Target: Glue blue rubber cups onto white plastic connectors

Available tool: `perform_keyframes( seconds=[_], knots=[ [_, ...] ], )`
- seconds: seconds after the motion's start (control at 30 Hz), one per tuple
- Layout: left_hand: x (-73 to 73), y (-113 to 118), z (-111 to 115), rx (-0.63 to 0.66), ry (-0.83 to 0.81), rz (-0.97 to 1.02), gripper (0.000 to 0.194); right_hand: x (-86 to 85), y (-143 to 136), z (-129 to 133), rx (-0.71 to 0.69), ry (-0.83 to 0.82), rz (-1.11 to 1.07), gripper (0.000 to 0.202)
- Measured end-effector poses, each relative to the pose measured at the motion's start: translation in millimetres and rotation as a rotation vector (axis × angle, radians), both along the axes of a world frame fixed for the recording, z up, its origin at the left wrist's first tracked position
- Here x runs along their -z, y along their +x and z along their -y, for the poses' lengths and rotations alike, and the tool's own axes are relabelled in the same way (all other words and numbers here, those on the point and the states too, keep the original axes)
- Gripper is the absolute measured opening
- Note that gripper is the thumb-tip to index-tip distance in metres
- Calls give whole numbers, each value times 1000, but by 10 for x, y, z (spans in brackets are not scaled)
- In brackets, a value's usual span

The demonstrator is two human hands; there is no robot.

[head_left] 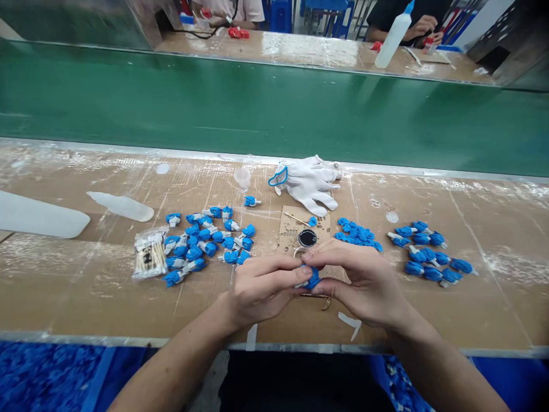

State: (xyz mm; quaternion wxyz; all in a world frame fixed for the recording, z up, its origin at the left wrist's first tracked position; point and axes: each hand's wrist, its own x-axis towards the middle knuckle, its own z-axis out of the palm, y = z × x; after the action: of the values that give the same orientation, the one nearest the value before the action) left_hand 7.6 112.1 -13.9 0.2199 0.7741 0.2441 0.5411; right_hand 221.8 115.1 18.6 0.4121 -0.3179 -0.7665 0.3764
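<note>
Between the fingertips of both hands is a small blue-and-grey plastic part (314, 279), partly covered by the fingers. My left hand (266, 286) pinches its left side, and my right hand (364, 280) grips it from the right. Just beyond them, a small round container with a dark inside (307, 238) stands on a stained cardboard piece (291, 220). A thin stick (295, 218) and one blue piece lie there too. Flat blue pieces (355, 234) are heaped right of the cardboard. Similar blue-and-grey parts form a left group (193, 236) and a right group (424, 254).
A white glove (311, 183) lies behind the cardboard, and a bag of cotton swabs (149, 253) at left. Beyond the table runs a green belt (240, 103); two people work across it near a white bottle (392, 43). Bins of blue parts (47, 375) sit below the front edge.
</note>
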Motion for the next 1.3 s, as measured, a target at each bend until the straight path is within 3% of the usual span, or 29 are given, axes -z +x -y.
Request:
perform_keyframes(
  seconds=[0.13,0.23,0.33,0.4,0.5,0.57,0.6,0.67,0.73,0.8,0.87,0.97,1.03,1.1,1.2,1.3],
  knots=[
    [36,64,32,-43,16,85,21,-10,-56,12,21,81,3,45],
    [81,125,49,-66,-38,164,25,1,-109,21,2,141,-1,42],
    [96,76,-8,-84,-15,99,26,15,-22,39,47,175,-17,41],
    [81,-52,-107,-226,-19,28,23,5,192,46,189,207,30,41],
    [38,-330,-300,-582,-116,-34,12,-37,723,4,553,284,173,38],
    [23,-498,-409,-689,-193,-163,4,-54,1115,-77,789,269,296,36],
    [28,-562,-447,-683,-228,-269,4,-50,1292,-131,861,259,363,33],
    [69,-643,-488,-595,-281,-515,12,-10,1572,-248,807,217,494,25],
    [152,-684,-494,-511,-290,-694,19,58,1758,-346,600,114,630,20],
    [259,-710,-494,-491,-259,-753,21,117,1879,-397,468,-19,756,20],
    [356,-731,-504,-517,-213,-734,14,126,1946,-393,501,-89,812,26],
    [407,-731,-524,-547,-187,-698,15,39,1855,-329,749,-5,717,33],
    [360,-700,-522,-545,-210,-667,16,-28,1602,-291,806,106,619,27],
    [273,-638,-498,-540,-242,-560,15,-50,1218,-264,633,200,550,19],
    [156,-495,-431,-558,-317,-198,18,8,629,-237,191,283,536,14],
    [129,-337,-373,-469,-494,214,21,114,314,-234,32,295,602,12]
  ],
)
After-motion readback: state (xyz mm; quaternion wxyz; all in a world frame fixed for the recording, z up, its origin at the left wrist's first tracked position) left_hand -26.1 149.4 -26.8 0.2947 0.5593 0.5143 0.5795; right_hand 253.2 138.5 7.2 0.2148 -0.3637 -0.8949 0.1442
